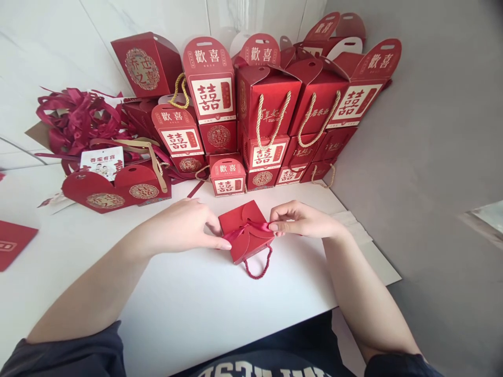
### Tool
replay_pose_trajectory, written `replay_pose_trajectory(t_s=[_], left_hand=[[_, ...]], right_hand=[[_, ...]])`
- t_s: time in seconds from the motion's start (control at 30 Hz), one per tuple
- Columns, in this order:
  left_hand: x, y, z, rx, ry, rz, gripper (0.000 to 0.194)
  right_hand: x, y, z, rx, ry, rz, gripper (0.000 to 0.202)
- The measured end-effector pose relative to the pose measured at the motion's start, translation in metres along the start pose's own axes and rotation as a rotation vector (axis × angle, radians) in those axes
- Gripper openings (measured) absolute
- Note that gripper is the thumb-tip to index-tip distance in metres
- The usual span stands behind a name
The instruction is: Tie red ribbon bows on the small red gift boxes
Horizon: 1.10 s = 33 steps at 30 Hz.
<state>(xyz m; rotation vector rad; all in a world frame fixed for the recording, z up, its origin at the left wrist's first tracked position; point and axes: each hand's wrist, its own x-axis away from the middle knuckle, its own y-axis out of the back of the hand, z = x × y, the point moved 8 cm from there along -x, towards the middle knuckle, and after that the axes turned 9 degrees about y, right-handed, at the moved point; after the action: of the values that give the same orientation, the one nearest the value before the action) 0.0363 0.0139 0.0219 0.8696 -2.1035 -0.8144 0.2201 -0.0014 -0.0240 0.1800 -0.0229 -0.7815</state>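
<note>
Box [248, 240] sits on the white table [184, 298] between the two hands, its curved flaps [250, 211] folded over one another on top and its rope handle [258, 277] looping out on the near side. Ribbon [261, 226] runs across the flaps, gathered near the middle; whether it is firmly knotted there cannot be told. Right hand [301, 219] has thumb and forefinger closed in a pinch on the ribbon's right end. Left hand [190, 225] has thumb and fingers parted about the box's left edge, thumb tip beside the ribbon's left end; whether it grips ribbon or only steadies the box cannot be determined. Principal risk, in judgement: a harder pull by the right hand than the left opposes could draw the ribbon through off-centre or undo the gather. Smooth-looking ribbon may also slip from a fingertip pinch. Uneven tension could lift or crease the flaps, which look like thin card; pressure at the left edge could dent the wall. An unsteadied box could turn or slide on the table. Secondary risk: a small box [228, 177] stands just behind, before the stack [261, 152], and a far shove could disturb it.
</note>
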Motion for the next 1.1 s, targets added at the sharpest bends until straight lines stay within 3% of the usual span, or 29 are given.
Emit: replay_pose_trajectory(t_s=[0.13, 0.37, 0.57, 0.63, 0.77, 0.83, 0.97, 1.1], left_hand=[[-0.014, -0.014, 0.006, 0.005, 0.121, 0.224, 0.037], [-0.037, -0.014, 0.012, 0.164, -0.056, 0.367, 0.027], [-0.027, -0.018, 0.023, 0.173, -0.068, 0.572, 0.019], [-0.024, -0.012, 0.015, 0.136, -0.189, 0.555, 0.016], [-0.026, 0.003, -0.003, 0.254, -0.405, 0.382, 0.013], [-0.030, 0.000, -0.002, 0.406, -0.381, 0.395, 0.019], [-0.037, -0.020, 0.003, 0.662, -0.252, 0.529, 0.022], [-0.045, -0.021, 0.004, 0.664, -0.209, 0.414, 0.019]], right_hand=[[-0.001, -0.002, -0.002, -0.054, -0.024, 0.010, 0.036], [0.003, 0.005, -0.010, 0.008, -0.071, 0.013, 0.034], [0.002, 0.003, -0.016, -0.023, -0.101, 0.043, 0.034], [0.002, 0.002, -0.016, -0.040, -0.102, 0.036, 0.033], [0.000, 0.002, -0.017, -0.059, -0.094, 0.031, 0.031], [0.000, 0.001, -0.017, -0.056, -0.091, 0.035, 0.031], [-0.001, 0.001, -0.018, -0.045, -0.085, 0.040, 0.033], [-0.001, 0.000, -0.015, -0.016, -0.069, 0.052, 0.032]])
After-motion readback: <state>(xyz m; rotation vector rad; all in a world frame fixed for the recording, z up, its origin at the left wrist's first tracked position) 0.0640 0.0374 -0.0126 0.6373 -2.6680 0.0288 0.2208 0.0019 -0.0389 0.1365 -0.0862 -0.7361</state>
